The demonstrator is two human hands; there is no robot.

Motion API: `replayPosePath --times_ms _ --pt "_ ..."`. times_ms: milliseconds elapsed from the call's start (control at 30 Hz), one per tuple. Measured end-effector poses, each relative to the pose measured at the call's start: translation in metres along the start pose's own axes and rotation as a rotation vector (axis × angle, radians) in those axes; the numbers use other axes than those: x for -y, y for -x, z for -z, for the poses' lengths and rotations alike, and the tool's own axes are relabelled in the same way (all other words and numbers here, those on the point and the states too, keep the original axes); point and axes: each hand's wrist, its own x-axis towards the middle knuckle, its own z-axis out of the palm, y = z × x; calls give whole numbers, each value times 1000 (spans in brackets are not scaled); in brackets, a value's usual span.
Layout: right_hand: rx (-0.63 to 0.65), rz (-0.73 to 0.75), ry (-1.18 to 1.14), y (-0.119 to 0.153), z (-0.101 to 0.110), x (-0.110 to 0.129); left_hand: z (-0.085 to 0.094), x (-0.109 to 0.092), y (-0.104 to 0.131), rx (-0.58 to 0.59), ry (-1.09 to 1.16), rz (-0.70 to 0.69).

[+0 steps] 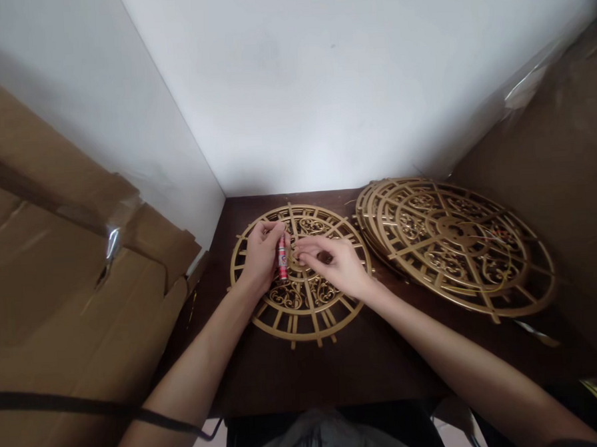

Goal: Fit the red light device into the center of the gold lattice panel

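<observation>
A round gold openwork clock face (316,322) with scrollwork lies flat on the dark table. Over its left part, my left hand (261,253) is closed, holding a red battery (282,259) that points lengthwise toward me. My right hand (337,265) is over the middle of the same clock face, to the right of the battery. Its thumb and fingers come together in a pinch near the centre; whatever they grip is too small or hidden to make out. Both hands partly cover the hub of the clock face.
Several similar gold clock faces (459,228) are stacked and tilted at the right of the dark table (331,378). A brush-like tool (537,333) lies by their front edge. Cardboard (66,282) flanks the left, a white wall (291,90) the back. A black cable (88,406) crosses at lower left.
</observation>
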Motion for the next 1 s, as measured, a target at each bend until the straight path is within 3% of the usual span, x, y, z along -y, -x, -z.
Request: replayPosePath --times_ms 233,433,1000 --pt "139 141 263 -2 1 2 1 1 -1 2 -7 -2" --pt "228 284 314 -5 1 1 1 2 0 11 -13 1" --pt "331 102 20 -8 8 7 0 0 1 4 -12 4"
